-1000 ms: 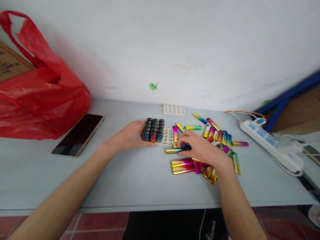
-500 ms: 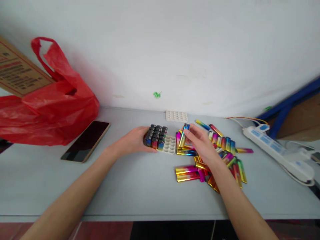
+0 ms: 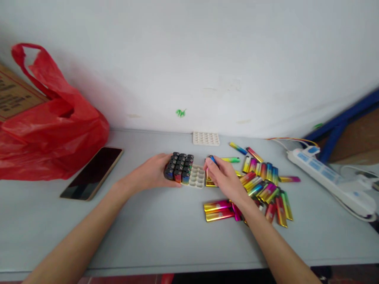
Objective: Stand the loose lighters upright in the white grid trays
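Observation:
Several lighters [image 3: 181,167] with black tops stand upright in rows in the left part of a white tray [image 3: 196,177] with round-edged pockets. My left hand [image 3: 154,170] is wrapped round the left side of this block of lighters. On the tray's right side, bare pockets show. Just right of the tray, my right hand [image 3: 223,173] pinches a lighter [image 3: 212,158] with a blue upper end; my fingers hide most of its body. Under and beyond that hand spreads a loose pile of shiny multicoloured lighters [image 3: 266,191].
A second white tray [image 3: 206,138] lies near the wall. To the left are a phone [image 3: 91,173] and a red plastic bag [image 3: 59,134] beside a cardboard box [image 3: 17,92]. A white power strip [image 3: 328,181] with cables lies at the right, near a blue frame [image 3: 340,128].
My right hand has moved slightly left and down with its lighter, which now shows mostly its upper end. The view has shifted a little; my left hand stays at the block.

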